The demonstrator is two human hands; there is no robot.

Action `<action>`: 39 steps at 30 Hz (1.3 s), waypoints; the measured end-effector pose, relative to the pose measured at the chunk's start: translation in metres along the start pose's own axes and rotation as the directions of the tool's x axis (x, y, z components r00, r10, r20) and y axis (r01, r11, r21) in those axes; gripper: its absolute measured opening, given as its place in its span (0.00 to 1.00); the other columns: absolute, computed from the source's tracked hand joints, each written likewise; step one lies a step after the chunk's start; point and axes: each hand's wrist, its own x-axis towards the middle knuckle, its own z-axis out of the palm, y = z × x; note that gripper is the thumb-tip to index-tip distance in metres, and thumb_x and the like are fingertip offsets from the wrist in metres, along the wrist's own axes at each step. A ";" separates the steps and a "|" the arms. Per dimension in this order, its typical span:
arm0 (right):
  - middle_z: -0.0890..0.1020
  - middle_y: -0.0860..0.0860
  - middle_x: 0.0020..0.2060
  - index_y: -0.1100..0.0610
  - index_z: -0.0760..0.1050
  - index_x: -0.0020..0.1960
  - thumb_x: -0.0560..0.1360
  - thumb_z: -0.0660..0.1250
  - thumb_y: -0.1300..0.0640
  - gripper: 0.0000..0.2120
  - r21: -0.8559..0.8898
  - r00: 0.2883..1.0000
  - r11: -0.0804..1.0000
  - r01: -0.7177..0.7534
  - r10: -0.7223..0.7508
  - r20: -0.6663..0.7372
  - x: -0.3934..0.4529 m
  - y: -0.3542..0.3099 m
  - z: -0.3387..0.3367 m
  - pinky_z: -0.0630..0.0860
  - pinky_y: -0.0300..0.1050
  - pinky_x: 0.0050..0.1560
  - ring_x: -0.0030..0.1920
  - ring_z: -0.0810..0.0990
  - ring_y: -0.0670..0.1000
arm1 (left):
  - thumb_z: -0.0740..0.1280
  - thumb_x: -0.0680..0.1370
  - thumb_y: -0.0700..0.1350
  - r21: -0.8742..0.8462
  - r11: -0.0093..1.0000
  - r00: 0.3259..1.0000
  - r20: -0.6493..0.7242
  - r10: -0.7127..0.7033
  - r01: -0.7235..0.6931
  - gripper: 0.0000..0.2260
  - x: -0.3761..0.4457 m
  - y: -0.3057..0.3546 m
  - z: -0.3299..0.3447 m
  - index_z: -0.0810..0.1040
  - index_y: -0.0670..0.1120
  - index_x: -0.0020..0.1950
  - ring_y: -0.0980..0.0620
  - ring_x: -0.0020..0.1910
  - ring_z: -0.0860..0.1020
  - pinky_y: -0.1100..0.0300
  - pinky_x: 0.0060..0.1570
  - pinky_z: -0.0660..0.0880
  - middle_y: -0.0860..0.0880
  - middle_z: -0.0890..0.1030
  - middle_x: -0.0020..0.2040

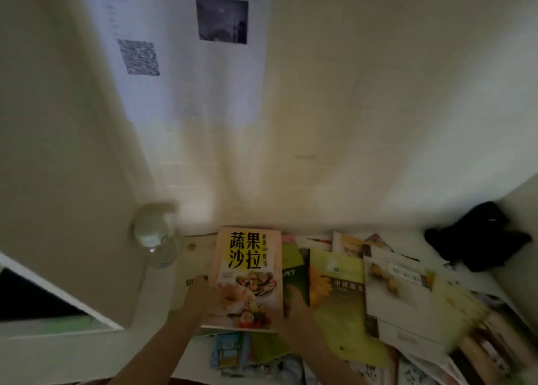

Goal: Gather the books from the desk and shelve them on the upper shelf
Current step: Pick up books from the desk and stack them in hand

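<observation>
I can read big black words, 蔬果沙拉, on the yellow and pink food book. Other books' words are too blurry.

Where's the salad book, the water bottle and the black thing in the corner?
Salad book (247,256): head view, on the yellow title patch of its cover.
Water bottle (152,236): head view, on its clear body.
Black thing (480,236): head view, on its dark middle.

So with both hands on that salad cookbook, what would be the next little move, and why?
Probably lift the cookbook clear of the pile. The left hand and right hand already grip its two sides, and it lies on top of the other books on the desk.
</observation>
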 end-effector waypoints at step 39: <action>0.78 0.50 0.57 0.51 0.69 0.63 0.71 0.75 0.52 0.24 0.649 0.901 0.756 0.082 0.221 -0.372 -0.064 0.184 -0.270 0.82 0.46 0.51 0.53 0.81 0.49 | 0.72 0.74 0.41 -0.064 0.798 0.768 0.234 0.596 -0.600 0.32 -0.122 0.249 0.260 0.58 0.53 0.72 0.45 0.54 0.77 0.49 0.49 0.78 0.48 0.72 0.61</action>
